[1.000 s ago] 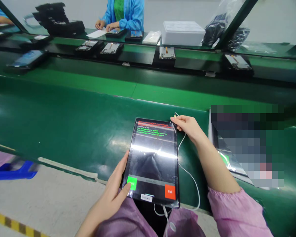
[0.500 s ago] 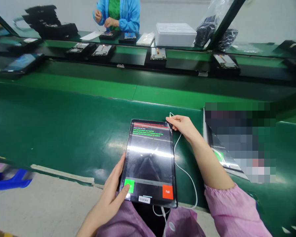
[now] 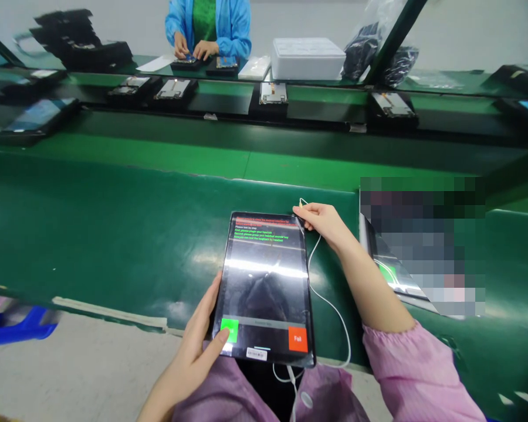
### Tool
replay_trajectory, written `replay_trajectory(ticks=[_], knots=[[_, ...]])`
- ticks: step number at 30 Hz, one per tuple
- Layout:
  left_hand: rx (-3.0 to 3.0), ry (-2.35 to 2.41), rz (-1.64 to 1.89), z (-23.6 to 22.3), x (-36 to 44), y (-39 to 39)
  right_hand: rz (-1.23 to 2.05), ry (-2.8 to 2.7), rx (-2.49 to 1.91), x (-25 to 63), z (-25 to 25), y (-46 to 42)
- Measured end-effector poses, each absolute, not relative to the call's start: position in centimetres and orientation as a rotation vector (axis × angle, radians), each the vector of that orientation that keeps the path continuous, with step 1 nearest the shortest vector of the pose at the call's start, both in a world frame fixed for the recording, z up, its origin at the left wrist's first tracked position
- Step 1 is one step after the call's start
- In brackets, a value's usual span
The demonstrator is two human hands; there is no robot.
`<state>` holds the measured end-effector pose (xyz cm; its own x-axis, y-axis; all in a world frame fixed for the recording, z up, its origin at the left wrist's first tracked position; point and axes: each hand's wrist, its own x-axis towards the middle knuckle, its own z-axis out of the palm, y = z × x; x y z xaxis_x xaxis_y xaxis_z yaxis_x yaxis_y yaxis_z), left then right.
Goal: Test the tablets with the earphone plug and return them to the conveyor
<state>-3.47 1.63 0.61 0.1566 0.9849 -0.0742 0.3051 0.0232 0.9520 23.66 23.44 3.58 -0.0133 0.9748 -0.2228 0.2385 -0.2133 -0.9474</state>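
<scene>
A black tablet point(image 3: 264, 281) lies tilted at the bench's near edge, its screen lit with red and green text lines. At the bottom of the screen are a green button and a red "Fail" button. My left hand point(image 3: 198, 340) grips the tablet's lower left side, the thumb over the green button. At the top right corner, my right hand point(image 3: 319, 223) pinches the plug end of a white headset cable point(image 3: 334, 308). The plug itself is mostly hidden by the fingers, so I cannot tell whether it is fully in. The cable hangs down along the tablet's right side.
To the right lies another tablet point(image 3: 389, 272), partly pixelated. Beyond the green bench point(image 3: 114, 228) runs a black conveyor line point(image 3: 229, 105) bearing several opened devices. Across it, a person in blue sleeves handles a device near a white box point(image 3: 308, 58). A blue stool point(image 3: 22, 325) stands at left.
The view has shifted slightly. My hands keep their holds on the tablet and cable plug. The person opposite has lowered both hands onto a device.
</scene>
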Motion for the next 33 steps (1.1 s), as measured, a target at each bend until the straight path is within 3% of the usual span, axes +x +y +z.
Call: replay_trajectory(ticks=[33], knots=[[1.515,1.324,0.938,1.22,-2.87,1.87,1.3,-1.268,-1.621,23.83,4.16,23.53]])
